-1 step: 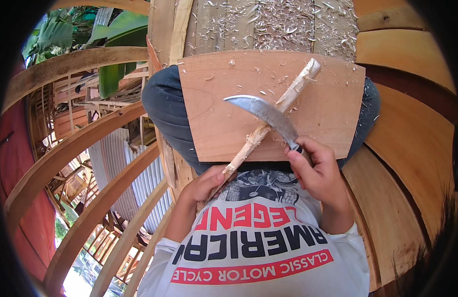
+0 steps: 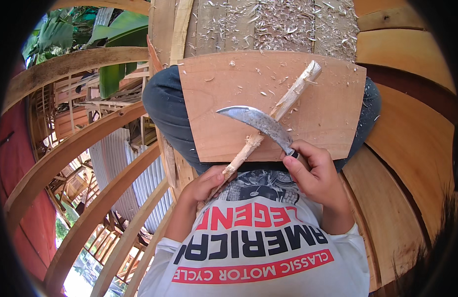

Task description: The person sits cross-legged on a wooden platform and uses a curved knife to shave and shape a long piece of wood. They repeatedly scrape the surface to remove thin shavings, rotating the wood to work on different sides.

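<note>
A pale, partly peeled wooden stick (image 2: 294, 94) slants across a light brown board (image 2: 219, 86) on my lap, its far end toward the upper right. My left hand (image 2: 203, 184) is closed round the near end of the stick, close to my shirt. In my right hand (image 2: 315, 171) is a knife with a curved metal blade (image 2: 254, 119) and a dark handle, mostly hidden by my fingers. The blade lies across the middle of the stick, its tip pointing left. Just below the blade, curled shavings cling to the rough part of the stick.
Wood shavings (image 2: 283, 27) are scattered over the planks beyond the board, and a few lie on the board itself. Curved wooden slats (image 2: 90, 143) rise on the left, with corrugated metal sheets (image 2: 150, 178) behind them. Wide planks (image 2: 402, 128) stand along the right.
The knife and my right hand have shifted slightly toward me and left along the stick. My left hand and the stick have hardly moved.
</note>
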`<state>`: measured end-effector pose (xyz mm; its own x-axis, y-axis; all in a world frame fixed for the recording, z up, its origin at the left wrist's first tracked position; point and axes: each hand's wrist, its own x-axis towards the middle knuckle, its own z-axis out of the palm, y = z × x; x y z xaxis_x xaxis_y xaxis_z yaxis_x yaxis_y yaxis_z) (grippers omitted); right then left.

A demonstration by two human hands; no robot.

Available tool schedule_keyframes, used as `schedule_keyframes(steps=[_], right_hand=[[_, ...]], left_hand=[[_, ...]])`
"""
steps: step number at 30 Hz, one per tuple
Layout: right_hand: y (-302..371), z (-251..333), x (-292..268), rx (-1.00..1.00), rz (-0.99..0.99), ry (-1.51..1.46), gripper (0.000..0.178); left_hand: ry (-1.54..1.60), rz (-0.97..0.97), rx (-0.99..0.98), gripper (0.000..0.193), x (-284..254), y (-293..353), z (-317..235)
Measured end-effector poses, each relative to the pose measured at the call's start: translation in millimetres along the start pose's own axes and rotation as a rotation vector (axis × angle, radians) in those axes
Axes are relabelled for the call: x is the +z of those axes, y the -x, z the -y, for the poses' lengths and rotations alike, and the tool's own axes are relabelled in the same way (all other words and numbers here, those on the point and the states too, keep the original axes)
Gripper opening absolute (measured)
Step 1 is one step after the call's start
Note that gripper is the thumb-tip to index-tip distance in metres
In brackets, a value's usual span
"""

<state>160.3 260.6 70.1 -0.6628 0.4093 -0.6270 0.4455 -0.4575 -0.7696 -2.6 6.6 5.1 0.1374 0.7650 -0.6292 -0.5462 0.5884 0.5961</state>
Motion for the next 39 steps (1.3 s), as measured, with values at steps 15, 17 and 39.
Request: schedule_keyframes(steps=[15, 17, 39], right_hand=[[-1, -2, -8, -0.138, -0.274, -0.003, 0.013], [-6, -3, -15, -0.163, -0.260, 0.065, 0.012], [-1, 0, -25, -0.158, -0.313, 0.027, 0.019]], left_hand=[[-0.066, -0.044, -0.086, 0.071, 16, -4, -28], [-0.054, -0.021, -0.078, 0.069, 13, -5, -24], [0.029, 0.001, -0.150, 0.068, 8, 1, -26]])
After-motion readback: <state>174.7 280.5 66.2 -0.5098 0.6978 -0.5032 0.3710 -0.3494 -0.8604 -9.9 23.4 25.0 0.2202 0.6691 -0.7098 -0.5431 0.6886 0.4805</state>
